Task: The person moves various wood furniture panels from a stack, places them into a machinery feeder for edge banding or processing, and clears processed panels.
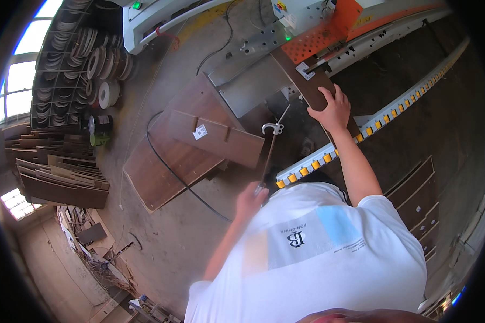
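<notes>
Feeding looks to be the step in hand: the right hand (331,110) lies flat, fingers spread, on a narrow dark-brown board (307,81) whose far end sits under the orange perforated guard (328,29) of a panel-processing machine, beside a roller track with yellow wheels (382,116). The palm presses down on the board rather than closing around it. The left hand (251,198) is curled shut around the lower end of a thin rod (268,156), which rises to a white metal hook-shaped head (272,128) held over the gap between the machine bed and a stack of brown panels (186,148) on the concrete floor. A black cable (170,169) trails across that stack. Judging by the pose, the board is only partly into the machine; carrying on would likely call for steady forward pressure with the palm kept flat and square to the guide, and fingers kept clear of the guard. Rolls of edge banding (99,64) fill a rack at the far left.
</notes>
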A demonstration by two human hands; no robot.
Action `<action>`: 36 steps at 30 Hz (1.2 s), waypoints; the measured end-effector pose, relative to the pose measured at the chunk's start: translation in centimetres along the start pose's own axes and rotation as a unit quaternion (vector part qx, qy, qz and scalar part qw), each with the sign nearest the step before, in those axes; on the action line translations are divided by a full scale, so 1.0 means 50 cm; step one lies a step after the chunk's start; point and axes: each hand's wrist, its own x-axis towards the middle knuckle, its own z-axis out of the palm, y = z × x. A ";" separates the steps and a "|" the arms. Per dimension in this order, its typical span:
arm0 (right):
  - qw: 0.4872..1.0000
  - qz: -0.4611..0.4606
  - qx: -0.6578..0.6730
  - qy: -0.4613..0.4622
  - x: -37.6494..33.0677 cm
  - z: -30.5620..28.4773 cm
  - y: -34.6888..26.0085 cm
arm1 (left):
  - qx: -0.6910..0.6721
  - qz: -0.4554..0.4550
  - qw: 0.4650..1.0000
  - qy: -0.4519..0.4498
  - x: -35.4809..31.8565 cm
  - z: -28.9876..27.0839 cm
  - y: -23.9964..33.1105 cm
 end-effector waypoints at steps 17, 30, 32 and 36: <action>0.999 0.015 -0.041 -0.014 0.136 -0.077 0.173 | -0.146 -0.027 0.989 0.016 0.005 0.026 0.080; 0.989 -0.012 -0.121 0.088 0.230 -0.094 0.315 | 0.168 0.009 0.986 -0.004 -0.031 -0.034 0.097; 0.993 -0.053 -0.013 0.103 0.181 -0.077 0.219 | 0.200 0.008 0.980 -0.001 -0.062 -0.080 0.088; 0.972 -0.127 0.194 -0.021 -0.002 -0.027 -0.098 | 0.256 -0.079 0.962 0.057 -0.122 -0.285 -0.025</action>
